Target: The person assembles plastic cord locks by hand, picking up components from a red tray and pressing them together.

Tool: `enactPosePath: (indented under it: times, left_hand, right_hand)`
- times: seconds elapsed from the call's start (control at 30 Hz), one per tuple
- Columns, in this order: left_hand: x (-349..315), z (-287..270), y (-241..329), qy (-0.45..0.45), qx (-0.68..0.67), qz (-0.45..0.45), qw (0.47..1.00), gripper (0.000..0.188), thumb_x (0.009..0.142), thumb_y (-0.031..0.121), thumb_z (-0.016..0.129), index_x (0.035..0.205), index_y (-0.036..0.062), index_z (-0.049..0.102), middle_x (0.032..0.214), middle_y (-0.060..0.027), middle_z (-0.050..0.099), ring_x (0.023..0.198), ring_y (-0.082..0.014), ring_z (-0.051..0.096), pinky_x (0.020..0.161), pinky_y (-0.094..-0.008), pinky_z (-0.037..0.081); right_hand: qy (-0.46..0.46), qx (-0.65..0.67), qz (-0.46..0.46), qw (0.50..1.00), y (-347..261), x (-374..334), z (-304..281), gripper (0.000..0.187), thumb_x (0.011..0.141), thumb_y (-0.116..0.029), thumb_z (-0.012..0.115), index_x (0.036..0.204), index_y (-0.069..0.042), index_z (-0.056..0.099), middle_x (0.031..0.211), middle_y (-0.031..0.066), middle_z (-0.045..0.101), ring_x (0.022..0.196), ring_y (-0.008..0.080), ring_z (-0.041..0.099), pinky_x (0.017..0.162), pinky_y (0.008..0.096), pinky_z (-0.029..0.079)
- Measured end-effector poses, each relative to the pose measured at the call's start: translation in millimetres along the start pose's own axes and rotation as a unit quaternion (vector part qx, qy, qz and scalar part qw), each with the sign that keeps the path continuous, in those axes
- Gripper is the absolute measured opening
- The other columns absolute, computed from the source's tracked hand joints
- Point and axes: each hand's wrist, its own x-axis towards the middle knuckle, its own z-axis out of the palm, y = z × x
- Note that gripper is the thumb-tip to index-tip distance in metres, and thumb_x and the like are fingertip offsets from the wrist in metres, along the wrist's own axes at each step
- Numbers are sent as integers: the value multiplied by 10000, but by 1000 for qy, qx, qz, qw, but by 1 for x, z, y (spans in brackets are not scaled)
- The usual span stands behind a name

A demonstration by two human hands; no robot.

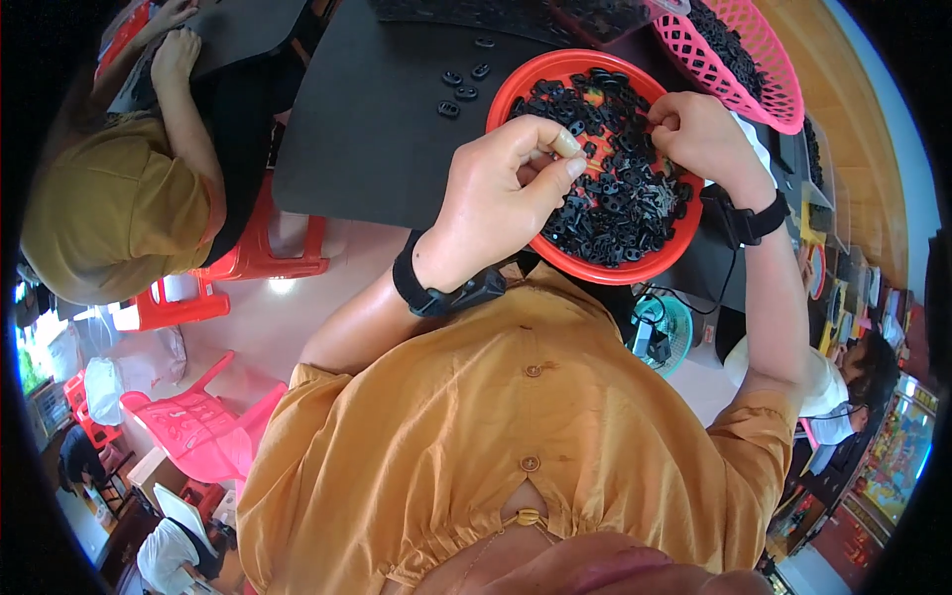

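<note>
Left grip (496,186) above red basin (617,277), right grip (709,139) at black pieces (617,223)

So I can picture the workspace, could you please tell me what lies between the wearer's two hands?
In the head view, small black pieces lie between the left hand and right hand, inside the red basin, its red showing in patches.

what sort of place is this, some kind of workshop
Probably a small workshop for handwork: a red basin and a pink basket hold many small black parts, and another person sits with their arms over a second dark table.
</note>
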Motion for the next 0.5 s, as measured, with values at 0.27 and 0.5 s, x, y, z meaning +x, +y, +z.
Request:
enactPosePath:
  times: [0.27, 0.5]
  left_hand:
    - [1, 3, 0, 14, 20, 17, 1000, 102, 882, 29, 653, 962, 17, 591, 866, -25, 648, 710, -50, 591, 586, -204, 508]
    - [-4, 4, -13, 48, -81, 63, 994, 127, 888, 7, 629, 998, 17, 568, 975, -76, 656, 791, -95, 616, 631, -221, 522]
  right_hand:
    - [-32, 100, 33, 994, -2, 1, 6, 268, 746, -83, 624, 980, 43, 652, 784, 111, 669, 716, 191, 651, 665, 310, 517]
    - [-16, 62, -25, 998, 6, 4, 15, 218, 750, -104, 662, 925, 26, 655, 773, 106, 666, 687, 187, 644, 648, 307, 511]
